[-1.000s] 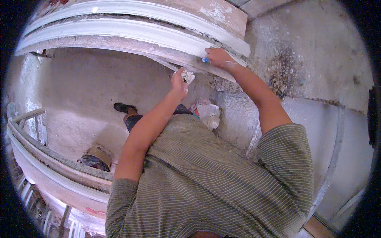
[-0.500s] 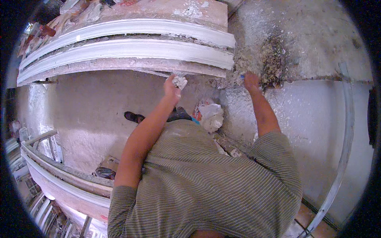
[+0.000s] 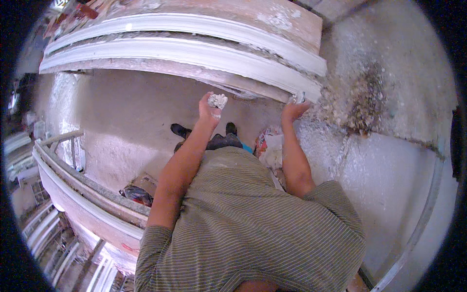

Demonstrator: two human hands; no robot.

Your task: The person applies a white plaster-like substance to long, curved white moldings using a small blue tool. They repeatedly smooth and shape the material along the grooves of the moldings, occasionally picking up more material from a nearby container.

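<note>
My left hand (image 3: pixel 208 111) is closed around a crumbly lump of white plaster (image 3: pixel 217 100), in front of the bench's near edge. Two long white plaster mouldings (image 3: pixel 180 49) run side by side along the bench board (image 3: pixel 287 22). At the right end of the nearer moulding is my right hand (image 3: pixel 293 112), its fingers bent around a small greyish-white thing that I cannot make out. That hand is close against the board's edge; whether it touches the moulding is hidden.
Loose rubble (image 3: pixel 362 102) lies on the ledge at the right. A white-and-red sack (image 3: pixel 269 146) stands on the floor by my right forearm. At the left is another bench (image 3: pixel 92 194) with a long moulding, and a metal bar (image 3: pixel 421 219) curves along the right.
My right hand has come left from the rubble to the near moulding's right end. My left hand still holds the plaster lump. The view has shifted, with the bench now further right.
</note>
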